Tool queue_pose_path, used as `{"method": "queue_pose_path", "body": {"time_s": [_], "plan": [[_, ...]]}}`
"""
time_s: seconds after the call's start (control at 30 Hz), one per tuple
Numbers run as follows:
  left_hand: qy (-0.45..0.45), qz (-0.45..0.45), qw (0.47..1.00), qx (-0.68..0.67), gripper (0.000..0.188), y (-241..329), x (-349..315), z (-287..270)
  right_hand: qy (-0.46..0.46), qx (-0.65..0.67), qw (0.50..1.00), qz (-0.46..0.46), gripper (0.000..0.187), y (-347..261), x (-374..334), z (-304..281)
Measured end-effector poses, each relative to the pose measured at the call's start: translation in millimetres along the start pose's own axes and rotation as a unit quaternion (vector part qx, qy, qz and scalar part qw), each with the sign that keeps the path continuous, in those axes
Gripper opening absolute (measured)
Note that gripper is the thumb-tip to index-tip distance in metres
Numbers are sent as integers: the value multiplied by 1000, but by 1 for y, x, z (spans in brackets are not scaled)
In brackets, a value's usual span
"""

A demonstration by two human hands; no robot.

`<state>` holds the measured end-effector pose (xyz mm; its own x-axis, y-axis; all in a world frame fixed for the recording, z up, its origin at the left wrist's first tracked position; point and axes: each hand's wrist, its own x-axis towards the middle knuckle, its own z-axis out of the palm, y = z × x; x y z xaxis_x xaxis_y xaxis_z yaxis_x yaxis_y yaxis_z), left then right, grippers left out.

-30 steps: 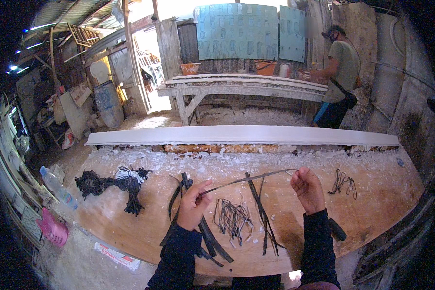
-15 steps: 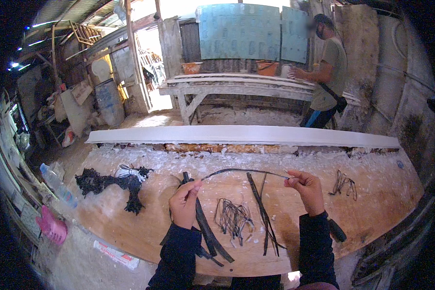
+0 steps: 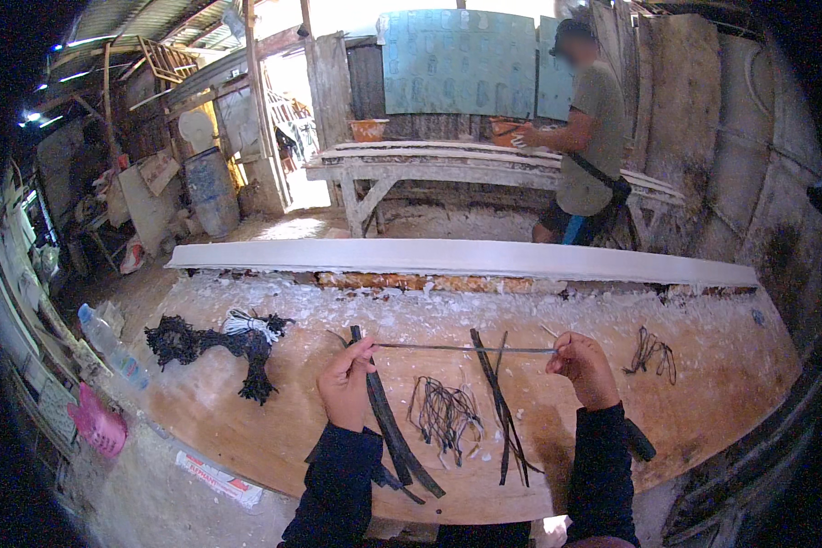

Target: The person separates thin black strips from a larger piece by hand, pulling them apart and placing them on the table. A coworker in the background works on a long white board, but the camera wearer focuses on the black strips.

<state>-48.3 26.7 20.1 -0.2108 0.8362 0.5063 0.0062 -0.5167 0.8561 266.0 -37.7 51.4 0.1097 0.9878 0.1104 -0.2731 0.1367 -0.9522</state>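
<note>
Left of the strip, near the desk's (image 3: pixel 247 438) far-left edge, a clear plastic bottle (image 3: pixel 110 342) lies on its side; closer to the strip sits a tangled black bundle (image 3: pixel 205 345) with a white skein (image 3: pixel 249 324) on top.

My left hand (image 3: pixel 345 384) is closed in a pinch on the left end of the strip (image 3: pixel 466 348), a thin, dark, stiff length that I hold stretched straight and level above the desk. A broad black band (image 3: pixel 388 425) runs from that same hand down across the desk toward me; whether I grip it too, I cannot tell.

Under the middle of the strip lies a loose knot of thin dark strands (image 3: pixel 443 411), and just right of it several long dark slats (image 3: pixel 500 411) rest crossed on the wood.

My right hand (image 3: pixel 583 367) is closed on the strip's right end, fingers curled. The hands are thus well apart, each clamped on one end.

To do this step well, I judge that both pinches should stay firm at the tips and the pull even, so the strip remains taut without bowing or slipping.

Right of the strip, a small heap of dark loops (image 3: pixel 650 352) lies apart. Beyond the strip a long white board (image 3: pixel 466 258) spans the desk's far edge, and behind it another person (image 3: pixel 584 137) stands at a pale bench (image 3: pixel 447 164).
</note>
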Motion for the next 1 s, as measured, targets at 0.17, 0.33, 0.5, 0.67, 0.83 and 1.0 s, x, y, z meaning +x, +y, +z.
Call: {"method": "queue_pose_path", "body": {"time_s": [0.17, 0.33, 0.5, 0.67, 0.83, 1.0], "plan": [[-31, -7, 999, 14, 19, 0, -2, 2, -40, 163, 986, 6, 11, 1, 1, -4], [-55, -27, 998, 16, 15, 3, -4, 5, -44, 272, 961, 18, 11, -1, 2, -10], [-92, 140, 958, 232, 9, 3, -2, 7, -43, 329, 943, 14, 10, -3, 2, -5], [-137, 195, 914, 330, 8, -2, -8, 12, 36, 365, 930, -27, 9, 0, 1, 6], [-202, -36, 969, 142, 10, -9, -24, 26, -4, 312, 950, -13, 15, 16, -2, 30], [-253, -201, 943, -85, 12, -5, -35, 38, 8, 174, 981, 81, 14, 40, -16, 65]]}}
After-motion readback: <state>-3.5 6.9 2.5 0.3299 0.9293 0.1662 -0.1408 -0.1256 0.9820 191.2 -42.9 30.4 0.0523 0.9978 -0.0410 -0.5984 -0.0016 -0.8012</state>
